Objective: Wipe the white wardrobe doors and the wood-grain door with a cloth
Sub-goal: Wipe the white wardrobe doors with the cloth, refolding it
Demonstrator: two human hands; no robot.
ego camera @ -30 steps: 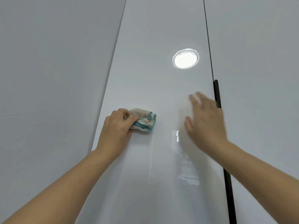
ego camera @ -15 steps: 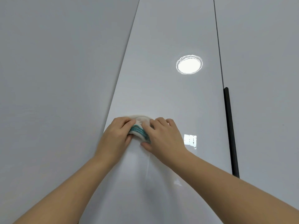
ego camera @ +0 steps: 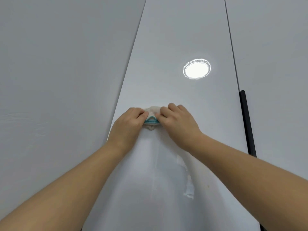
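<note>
Both hands hold the cloth [ego camera: 151, 116] against the glossy white wardrobe door [ego camera: 166, 55]. The left hand [ego camera: 128, 125] curls its fingers over one side and the right hand [ego camera: 177, 121] pinches the other, so the bunched cloth, pale with a teal stripe, sits squeezed between them. This looks like a regrip in mid-wipe. Below the right hand lie pale marks [ego camera: 188, 189], smears or reflections, I cannot tell. The next door [ego camera: 275, 64], beyond the black handle [ego camera: 246, 122] to the right of the right hand, and the unseen wood-grain door probably remain.
</note>
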